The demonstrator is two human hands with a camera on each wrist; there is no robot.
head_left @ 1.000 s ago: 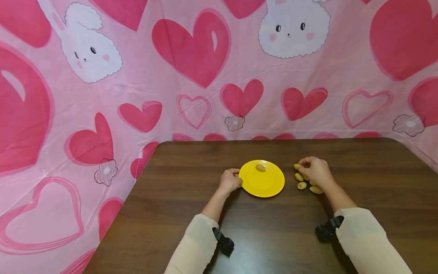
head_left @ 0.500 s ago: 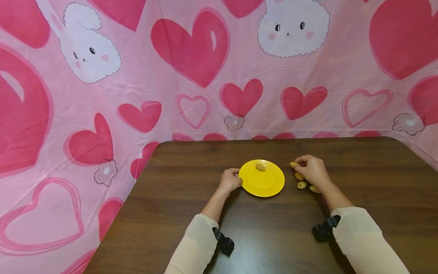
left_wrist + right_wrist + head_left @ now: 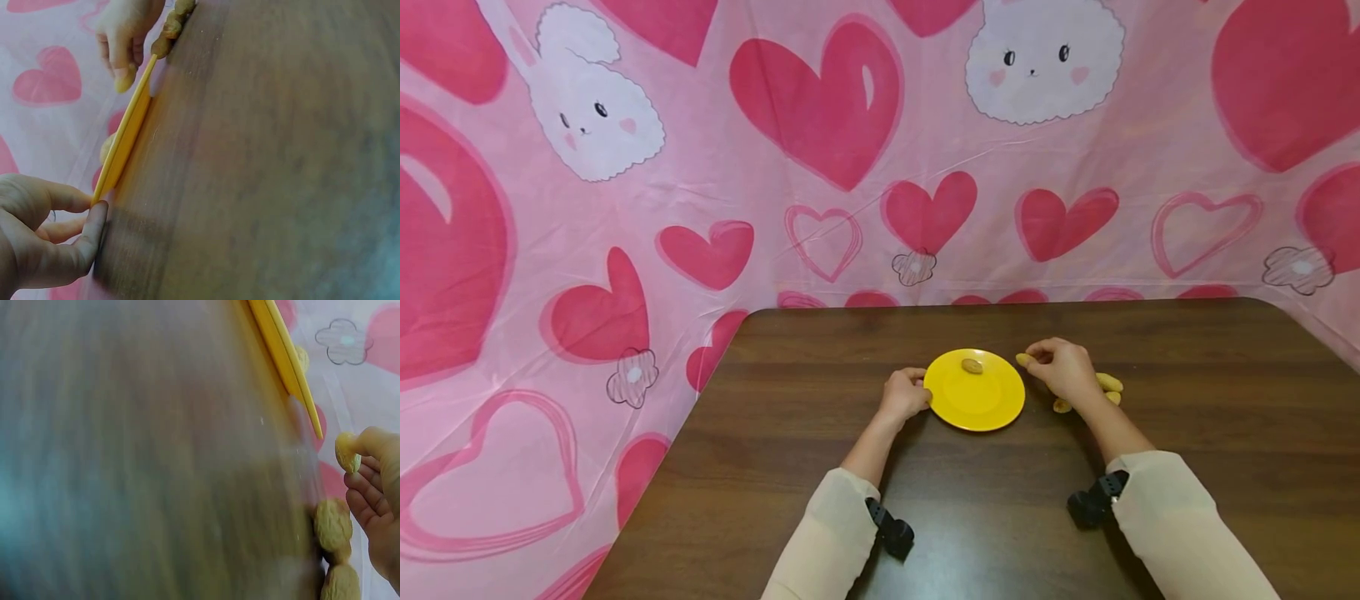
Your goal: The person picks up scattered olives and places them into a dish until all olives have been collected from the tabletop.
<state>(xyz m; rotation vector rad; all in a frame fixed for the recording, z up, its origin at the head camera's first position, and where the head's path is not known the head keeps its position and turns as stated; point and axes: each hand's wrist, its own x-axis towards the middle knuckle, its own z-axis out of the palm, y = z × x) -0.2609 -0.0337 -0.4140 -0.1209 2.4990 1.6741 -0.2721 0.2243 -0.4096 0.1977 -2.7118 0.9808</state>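
Note:
My left hand pinches the left rim of a round yellow plate between thumb and fingers. The plate lies on the dark wooden table. One brown, wrinkled oval piece, which looks like dried fruit, rests near the plate's far edge. In my right hand, thumb and fingertips pinch a similar yellowish oval piece, just right of the plate and raised above the table in the right wrist view. Several more such pieces lie on the table beside and behind the right wrist, some partly hidden by it.
The wooden table ends at its far edge against a pink cloth printed with hearts and rabbits. Black cameras are strapped at both cream-coloured sleeves.
My right hand has moved left toward the plate with the pinched oval piece, away from the loose pieces, uncovering some on its right. The left hand and plate have stayed put.

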